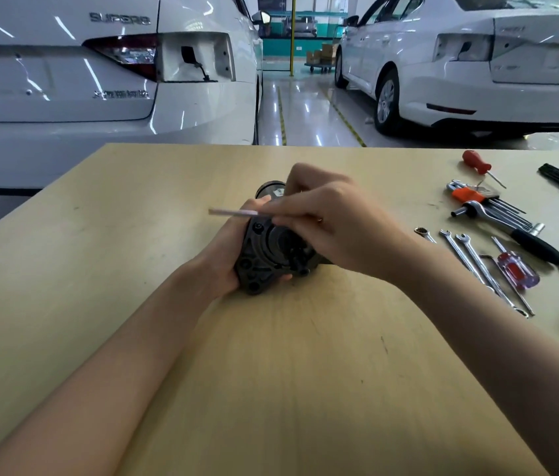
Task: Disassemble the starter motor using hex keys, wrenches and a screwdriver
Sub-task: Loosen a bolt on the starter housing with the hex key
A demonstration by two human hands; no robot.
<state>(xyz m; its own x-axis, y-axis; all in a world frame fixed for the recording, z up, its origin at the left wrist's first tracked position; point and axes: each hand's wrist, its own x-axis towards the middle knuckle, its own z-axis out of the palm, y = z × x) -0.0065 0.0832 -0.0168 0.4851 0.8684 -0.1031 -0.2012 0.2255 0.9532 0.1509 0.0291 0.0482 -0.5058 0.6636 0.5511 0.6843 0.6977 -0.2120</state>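
Bright, even overhead light is flooding the scene. Glare streaks are showing on the cars [106, 73] and glossy floor [305, 111]. Shadows on the table [134, 187] are lying soft. The hex key [233, 212] is blurring; edges are bending wide-angle.

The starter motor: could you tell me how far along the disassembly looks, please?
No removed parts lie on the table, so little looks done. In hand: the left hand steadies the starter motor while the right hand works a hex key at its end face. Wrenches and screwdriver lie unused.
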